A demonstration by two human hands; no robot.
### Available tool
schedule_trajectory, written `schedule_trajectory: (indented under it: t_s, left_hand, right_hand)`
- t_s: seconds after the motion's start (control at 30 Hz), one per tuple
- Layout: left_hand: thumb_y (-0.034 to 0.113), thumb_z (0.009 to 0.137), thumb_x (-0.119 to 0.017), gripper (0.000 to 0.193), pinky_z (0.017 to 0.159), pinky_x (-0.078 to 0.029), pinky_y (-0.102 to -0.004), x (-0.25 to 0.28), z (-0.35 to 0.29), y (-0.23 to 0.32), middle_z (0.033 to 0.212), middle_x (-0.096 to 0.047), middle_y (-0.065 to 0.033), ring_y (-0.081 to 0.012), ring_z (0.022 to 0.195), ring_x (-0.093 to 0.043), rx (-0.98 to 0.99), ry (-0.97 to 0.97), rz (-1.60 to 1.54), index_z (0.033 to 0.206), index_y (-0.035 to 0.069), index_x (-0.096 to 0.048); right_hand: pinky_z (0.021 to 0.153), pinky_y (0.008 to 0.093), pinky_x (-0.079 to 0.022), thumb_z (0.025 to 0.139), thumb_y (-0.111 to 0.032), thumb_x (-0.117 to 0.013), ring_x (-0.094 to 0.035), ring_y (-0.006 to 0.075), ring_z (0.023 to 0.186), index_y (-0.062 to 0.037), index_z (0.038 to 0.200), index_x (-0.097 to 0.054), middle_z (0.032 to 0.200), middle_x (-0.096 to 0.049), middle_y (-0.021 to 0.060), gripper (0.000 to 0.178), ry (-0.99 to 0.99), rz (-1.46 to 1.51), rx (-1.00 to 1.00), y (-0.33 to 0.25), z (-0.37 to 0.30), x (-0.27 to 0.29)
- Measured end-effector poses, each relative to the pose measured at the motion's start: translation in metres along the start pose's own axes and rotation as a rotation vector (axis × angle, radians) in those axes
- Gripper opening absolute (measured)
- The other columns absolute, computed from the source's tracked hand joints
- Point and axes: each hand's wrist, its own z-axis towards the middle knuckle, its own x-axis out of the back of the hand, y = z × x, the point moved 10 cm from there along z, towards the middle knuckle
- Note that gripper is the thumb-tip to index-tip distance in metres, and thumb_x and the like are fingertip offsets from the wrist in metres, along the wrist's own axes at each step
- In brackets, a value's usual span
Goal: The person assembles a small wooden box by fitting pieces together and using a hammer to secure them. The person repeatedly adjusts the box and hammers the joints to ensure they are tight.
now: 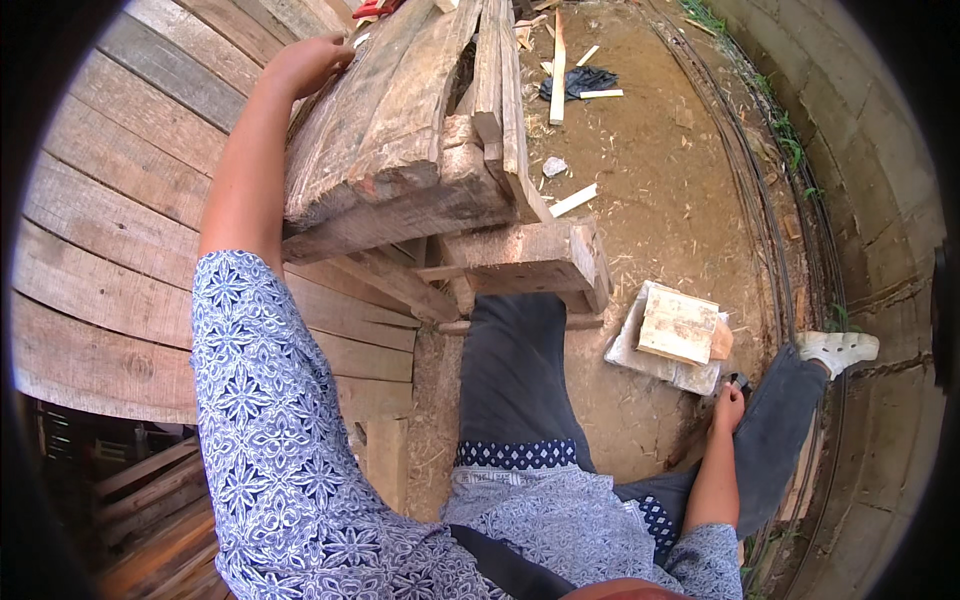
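My left hand [308, 66] is stretched far forward on the left side of a rough plank workbench [395, 130]. Its fingers curl down close together against the boards, and their undersides are hidden. Low on the right, my right hand [730, 408] is down by the dirt ground, its fingers closed. A small dark object [740, 381] shows just past the fingers; its kind is unclear. Right beside it, a pale wooden block [680, 325] lies on a greyish slab [628, 345]. A beam end [525, 255] juts from the bench toward my legs.
A plank wall [120, 220] runs along the left, and a block wall [880, 170] along the right. Dark cables or rods [745, 170] lie along its foot. Wood strips [558, 70] and a black plastic scrap [590, 80] litter the ground. Something red [375, 9] sits on the far bench.
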Motion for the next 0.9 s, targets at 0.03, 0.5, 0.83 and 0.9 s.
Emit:
schedule_trajectory:
  t_s: [0.03,0.5,0.83,0.9]
  left_hand:
    - [0.012,0.094,-0.059,0.020,0.085,-0.053,-0.0436,0.000,-0.003,-0.003,0.110,-0.064,-0.0119,-0.0347,0.103,-0.064,0.035,-0.019,-0.027,0.113,0.014,-0.062]
    - [0.020,0.091,-0.062,0.032,0.088,-0.054,-0.0440,0.001,-0.036,-0.056,0.126,-0.065,-0.0099,-0.0333,0.111,-0.065,0.049,0.056,0.044,0.123,0.016,-0.064]
    - [0.011,0.102,-0.045,0.030,0.090,-0.053,-0.0424,0.131,-0.223,0.057,0.100,-0.071,-0.0176,-0.0259,0.086,-0.066,0.116,0.862,-1.626,0.105,-0.009,-0.067]
    - [0.007,0.097,-0.050,0.021,0.082,-0.055,-0.0420,0.149,-0.225,0.213,0.093,-0.070,-0.0173,-0.0248,0.080,-0.066,-0.254,0.677,-1.946,0.101,-0.007,-0.065]
  right_hand:
    - [0.084,0.0334,-0.049,0.094,-0.032,-0.069,-0.062,0.0177,0.088,-0.0017,0.101,-0.071,0.095,-0.070,0.0064,0.031,-0.001,-0.016,0.011,-0.001,0.000,-0.001]
    - [0.083,0.0332,-0.050,0.093,-0.033,-0.071,-0.063,0.0169,0.088,-0.0026,0.102,-0.072,0.098,-0.071,0.0064,0.032,-0.077,-0.059,0.018,0.022,-0.004,-0.027]
    - [0.085,0.0441,-0.054,0.084,-0.033,-0.070,-0.071,0.0359,0.094,-0.0132,0.098,-0.076,0.099,-0.074,0.0154,0.025,0.004,-0.418,0.031,0.012,-0.011,-0.019]
    - [0.086,0.0441,-0.054,0.085,-0.030,-0.068,-0.070,0.0370,0.096,-0.0122,0.097,-0.076,0.101,-0.074,0.0167,0.023,0.052,-0.355,-0.008,0.022,-0.014,-0.018]
